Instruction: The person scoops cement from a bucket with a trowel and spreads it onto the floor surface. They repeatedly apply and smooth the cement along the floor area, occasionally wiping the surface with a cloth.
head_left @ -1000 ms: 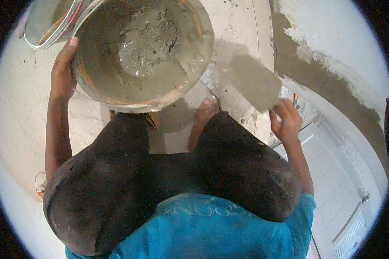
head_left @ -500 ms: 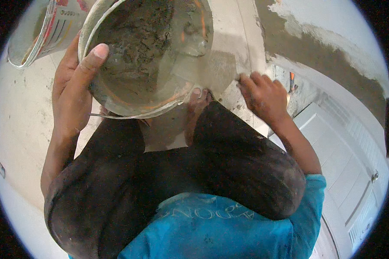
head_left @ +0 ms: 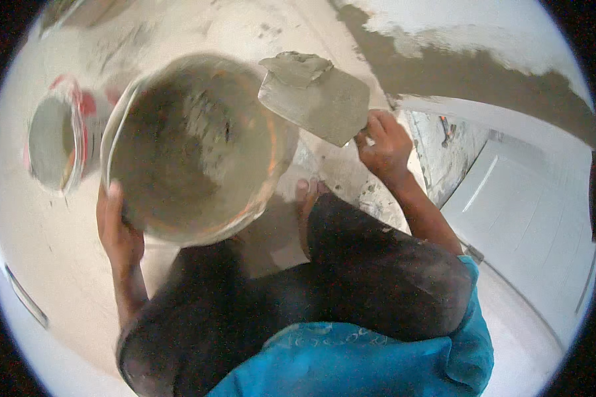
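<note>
My left hand (head_left: 120, 228) grips the near left rim of a round bucket (head_left: 110, 135), which tilts toward me. Grey wet mortar (head_left: 198, 132) coats its inside and lies in a rough mass within. To the right of the bucket, my right hand (head_left: 385, 149) is closed round the handle of a trowel (head_left: 328, 109); the handle is mostly hidden by the fingers. Its flat blade is smeared grey, and a lump of mortar (head_left: 298, 66) sits on the far end. The blade is level with the bucket's right rim, above the floor.
A second bucket (head_left: 79, 149), whitish with red marks, is at the left on the pale floor (head_left: 53, 245). A band of grey mortar (head_left: 457, 79) runs along the white wall at the upper right. Below it is a white panelled door (head_left: 523, 205). My bare foot (head_left: 306, 195) is beside the bucket.
The trowel has come up out of the bucket to its right, now carrying a lump of mortar. The bucket appears lower in view, and my left hand sits lower on its rim.
</note>
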A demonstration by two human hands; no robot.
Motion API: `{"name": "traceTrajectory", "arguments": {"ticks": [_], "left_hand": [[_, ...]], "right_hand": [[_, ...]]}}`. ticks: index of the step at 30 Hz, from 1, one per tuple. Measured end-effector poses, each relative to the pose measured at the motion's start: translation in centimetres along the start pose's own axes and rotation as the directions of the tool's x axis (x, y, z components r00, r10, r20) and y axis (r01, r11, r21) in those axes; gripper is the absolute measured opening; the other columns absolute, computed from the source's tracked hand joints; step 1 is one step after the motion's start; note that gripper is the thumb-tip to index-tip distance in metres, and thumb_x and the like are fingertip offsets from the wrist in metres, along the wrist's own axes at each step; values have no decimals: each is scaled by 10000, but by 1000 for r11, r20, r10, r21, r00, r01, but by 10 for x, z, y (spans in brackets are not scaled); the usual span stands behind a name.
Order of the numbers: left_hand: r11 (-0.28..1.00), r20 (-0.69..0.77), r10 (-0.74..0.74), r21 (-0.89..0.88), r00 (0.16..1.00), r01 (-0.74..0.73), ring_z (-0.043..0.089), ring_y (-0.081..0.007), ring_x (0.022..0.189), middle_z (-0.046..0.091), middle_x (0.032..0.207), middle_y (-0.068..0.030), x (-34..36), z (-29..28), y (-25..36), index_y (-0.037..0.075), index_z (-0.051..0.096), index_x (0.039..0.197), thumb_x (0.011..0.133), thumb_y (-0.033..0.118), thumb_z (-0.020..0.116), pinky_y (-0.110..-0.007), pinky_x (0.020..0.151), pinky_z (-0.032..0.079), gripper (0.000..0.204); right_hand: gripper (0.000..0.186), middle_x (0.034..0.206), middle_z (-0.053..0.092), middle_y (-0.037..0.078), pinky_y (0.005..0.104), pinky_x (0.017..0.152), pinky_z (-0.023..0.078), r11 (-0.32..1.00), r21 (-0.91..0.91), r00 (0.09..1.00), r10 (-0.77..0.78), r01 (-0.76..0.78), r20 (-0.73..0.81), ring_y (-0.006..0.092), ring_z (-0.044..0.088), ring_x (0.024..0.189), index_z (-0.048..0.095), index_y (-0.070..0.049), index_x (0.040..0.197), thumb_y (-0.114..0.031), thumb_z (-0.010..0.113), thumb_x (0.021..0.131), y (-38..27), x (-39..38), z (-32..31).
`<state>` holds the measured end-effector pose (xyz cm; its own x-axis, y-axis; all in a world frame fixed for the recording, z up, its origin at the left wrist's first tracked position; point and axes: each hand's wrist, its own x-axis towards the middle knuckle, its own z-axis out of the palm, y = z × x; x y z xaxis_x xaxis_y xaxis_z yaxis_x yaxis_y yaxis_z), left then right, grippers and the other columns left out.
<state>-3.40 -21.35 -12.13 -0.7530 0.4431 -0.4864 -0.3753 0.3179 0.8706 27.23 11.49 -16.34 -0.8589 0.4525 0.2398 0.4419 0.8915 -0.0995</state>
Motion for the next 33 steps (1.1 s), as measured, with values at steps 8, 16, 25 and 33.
{"name": "traceTrajectory", "arguments": {"ticks": [8, 16, 25, 33], "left_hand": [[991, -226, -94, -111, 970, 70, 548, -205, 1090, 579, 1231, -134, 5, -50, -67, -43, 511, 1306, 1056, 370, 352, -358, 939, 443, 508], [995, -183, -98, 3, 978, 100, 486, -300, 1249, 502, 1368, -172, 9, -80, -94, -26, 437, 1391, 1044, 446, 363, -439, 1054, 389, 591], [995, -295, -31, 82, 955, 57, 552, -225, 1051, 565, 1189, -118, 6, -67, -86, -13, 511, 1228, 1008, 289, 455, -382, 940, 451, 378], [987, -188, -100, -143, 977, 74, 478, -289, 1225, 488, 1330, -143, 6, -65, -83, -12, 444, 1352, 990, 325, 463, -433, 1020, 403, 495]], "right_hand": [[276, 973, 656, 115, 382, 692, 546, 922, 87, 926, 377, -378, 35, 301, 668, 861, 655, -50, 1047, -260, 684, 870, 27, 18, 66], [477, 1279, 602, 205, 506, 976, 467, 760, 79, 730, 583, -646, 358, 400, 590, 1152, 613, -62, 1257, -409, 489, 954, 67, 91, 116], [572, 1201, 632, 254, 475, 983, 455, 739, 92, 711, 596, -668, 373, 431, 590, 1130, 605, 13, 1249, -463, 493, 951, 82, 101, 84], [505, 1173, 655, 221, 470, 960, 473, 779, 82, 766, 584, -622, 268, 389, 612, 1116, 630, -27, 1214, -445, 519, 953, 51, 75, 73]]}}
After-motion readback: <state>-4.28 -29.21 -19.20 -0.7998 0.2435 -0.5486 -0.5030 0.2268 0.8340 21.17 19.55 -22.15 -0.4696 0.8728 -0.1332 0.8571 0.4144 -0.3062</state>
